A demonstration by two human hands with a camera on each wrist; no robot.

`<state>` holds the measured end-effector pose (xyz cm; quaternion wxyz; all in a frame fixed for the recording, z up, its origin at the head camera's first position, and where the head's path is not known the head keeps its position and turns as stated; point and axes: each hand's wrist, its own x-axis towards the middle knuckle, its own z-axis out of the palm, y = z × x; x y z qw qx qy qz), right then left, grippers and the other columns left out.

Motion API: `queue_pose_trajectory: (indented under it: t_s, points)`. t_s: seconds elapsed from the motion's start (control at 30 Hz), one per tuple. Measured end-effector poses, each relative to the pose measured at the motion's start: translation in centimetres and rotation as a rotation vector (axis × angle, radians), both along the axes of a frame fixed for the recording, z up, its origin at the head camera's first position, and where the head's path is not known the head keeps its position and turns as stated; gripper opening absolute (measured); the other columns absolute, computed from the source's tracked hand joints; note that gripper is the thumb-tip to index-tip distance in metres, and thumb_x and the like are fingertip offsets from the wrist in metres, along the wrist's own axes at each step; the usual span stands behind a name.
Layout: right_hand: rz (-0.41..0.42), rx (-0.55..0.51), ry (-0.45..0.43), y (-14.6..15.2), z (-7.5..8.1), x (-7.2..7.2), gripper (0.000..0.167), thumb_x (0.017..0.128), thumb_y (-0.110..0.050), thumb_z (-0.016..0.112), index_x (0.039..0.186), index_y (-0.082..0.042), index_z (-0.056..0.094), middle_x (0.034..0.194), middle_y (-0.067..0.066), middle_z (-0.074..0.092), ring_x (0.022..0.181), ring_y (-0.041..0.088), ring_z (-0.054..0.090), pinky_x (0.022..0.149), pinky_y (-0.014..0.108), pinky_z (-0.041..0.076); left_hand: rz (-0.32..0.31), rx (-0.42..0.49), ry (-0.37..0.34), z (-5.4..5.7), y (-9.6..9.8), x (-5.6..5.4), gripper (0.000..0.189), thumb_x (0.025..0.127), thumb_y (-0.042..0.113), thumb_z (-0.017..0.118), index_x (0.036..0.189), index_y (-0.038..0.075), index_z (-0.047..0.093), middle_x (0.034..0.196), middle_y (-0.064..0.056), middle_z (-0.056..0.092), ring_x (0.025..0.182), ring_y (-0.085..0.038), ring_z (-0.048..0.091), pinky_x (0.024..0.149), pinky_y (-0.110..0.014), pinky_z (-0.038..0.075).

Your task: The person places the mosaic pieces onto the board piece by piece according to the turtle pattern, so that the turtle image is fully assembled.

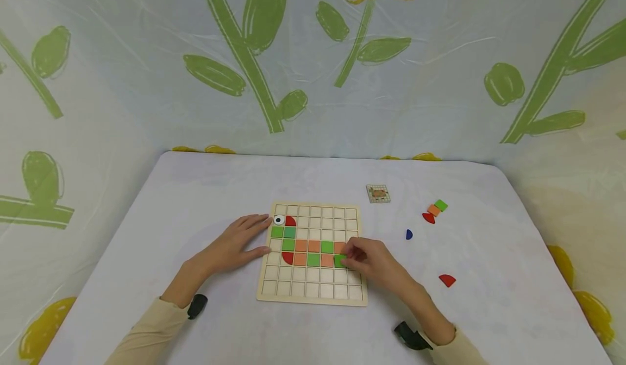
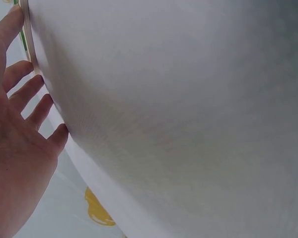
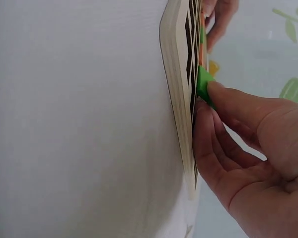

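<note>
A light wooden grid board (image 1: 313,289) lies on the table with coloured tiles set in its cells. Green, teal and orange squares, red rounded pieces and a white eye tile (image 1: 279,220) form a shape across it. My left hand (image 1: 230,248) rests against the board's left edge, fingers spread and straight, thumb at the rim. With my right hand (image 1: 374,262) I pinch a green square tile (image 3: 203,83) between thumb and fingertips, over the right end of the lower tile row. In the right wrist view the tile is tilted at the board's surface.
Right of the board lie a blue half-round piece (image 1: 408,234), a red piece (image 1: 447,281), and a green square (image 1: 441,205), orange square (image 1: 433,210) and red piece (image 1: 428,218) close together. A small picture card (image 1: 378,193) lies behind the board.
</note>
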<state>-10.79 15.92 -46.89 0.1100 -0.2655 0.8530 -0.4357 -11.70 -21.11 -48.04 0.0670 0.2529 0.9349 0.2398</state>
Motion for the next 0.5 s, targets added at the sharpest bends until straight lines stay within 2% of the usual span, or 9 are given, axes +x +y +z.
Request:
queue_pose_trajectory:
  t_s: [0.27,0.5]
  points:
    - [-0.008,0.054,0.079,-0.09,0.14,0.27,0.006,0.092,-0.003,0.076,0.096,-0.007,0.075,0.098,0.000,0.067,0.085,0.008,0.061,0.076,0.023,0.057,-0.004,0.001,0.015,0.01,-0.04,-0.09,0.073,0.097,0.038,0.072,0.157,0.007,0.043,0.160,-0.013,0.041,0.146,-0.039,0.035,0.117,-0.059,0.032]
    - [0.006,0.055,0.067,0.04,0.11,0.11,0.009,0.093,-0.003,0.076,0.101,-0.006,0.074,0.100,0.001,0.067,0.085,0.010,0.064,0.076,0.023,0.057,0.002,0.002,0.007,-0.10,0.00,-0.05,0.073,0.097,0.039,0.073,0.157,0.008,0.044,0.160,-0.013,0.041,0.146,-0.039,0.036,0.117,-0.058,0.033]
